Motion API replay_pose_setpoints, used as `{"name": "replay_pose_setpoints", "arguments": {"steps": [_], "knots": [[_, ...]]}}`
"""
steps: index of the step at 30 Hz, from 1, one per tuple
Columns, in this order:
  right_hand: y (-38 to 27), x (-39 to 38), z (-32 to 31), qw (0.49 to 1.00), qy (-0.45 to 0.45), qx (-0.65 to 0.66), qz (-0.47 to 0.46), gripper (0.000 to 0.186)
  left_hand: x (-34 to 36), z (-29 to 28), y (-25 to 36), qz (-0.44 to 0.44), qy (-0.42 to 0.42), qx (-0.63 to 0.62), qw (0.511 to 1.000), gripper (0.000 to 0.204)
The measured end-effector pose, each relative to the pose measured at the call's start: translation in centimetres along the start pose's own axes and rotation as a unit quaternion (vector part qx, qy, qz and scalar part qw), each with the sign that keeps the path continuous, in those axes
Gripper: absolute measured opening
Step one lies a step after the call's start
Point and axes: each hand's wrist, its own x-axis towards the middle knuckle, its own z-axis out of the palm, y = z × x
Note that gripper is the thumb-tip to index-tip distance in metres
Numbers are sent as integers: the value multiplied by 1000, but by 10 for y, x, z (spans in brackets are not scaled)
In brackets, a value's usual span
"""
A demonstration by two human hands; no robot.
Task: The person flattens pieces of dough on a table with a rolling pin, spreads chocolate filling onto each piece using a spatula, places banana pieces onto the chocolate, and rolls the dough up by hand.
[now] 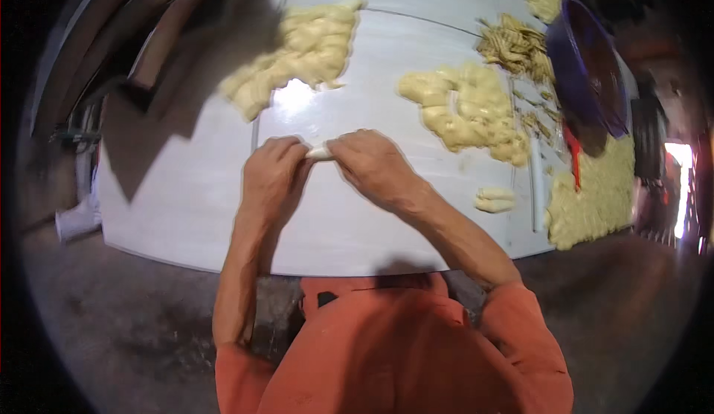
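Observation:
Between my two hands, a short pale roll of dough (320, 151) lies close over the white tabletop (357, 228). My left hand (275, 167) has its fingers curled around the roll's left end. At the other end, my right hand (373, 165) closes on it with bent fingers. Only the middle of the roll shows; the hands hide the rest. Two small shaped dough pieces (494, 200) lie side by side to the right of my right forearm.
Yellowish dough lumps spread at far left (309, 46) and right of centre (468, 109). Brownish strips (515, 46) lie beside a purple basin (587, 65). Nearer are a pale rod (535, 183), a red tool (572, 157) and a broad yellow mass (595, 202). The table's front edge is near my body.

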Motion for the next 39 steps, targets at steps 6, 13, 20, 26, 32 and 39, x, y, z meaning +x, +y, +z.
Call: {"name": "replay_pose_setpoints", "arguments": {"steps": [6,13,20,26,32,39], "knots": [[-6,-46,-28,994,60,93,20,26,-6,-11,41,12,-92,-35,995,24],[-46,-162,-92,998,-15,-17,57,39,-37,19,123,95,-132,-119,979,33],[-44,-208,-117,985,-48,-36,165,32,-25,55,169,137,-142,-118,973,28],[-20,-257,-124,987,79,-81,111,39,-29,90,200,130,-130,-144,972,30],[-12,-288,-121,975,76,-159,137,37,-30,125,221,133,-106,-161,972,26],[-7,-286,-144,979,-3,-62,196,45,-33,118,221,121,-144,-29,982,44]]}}
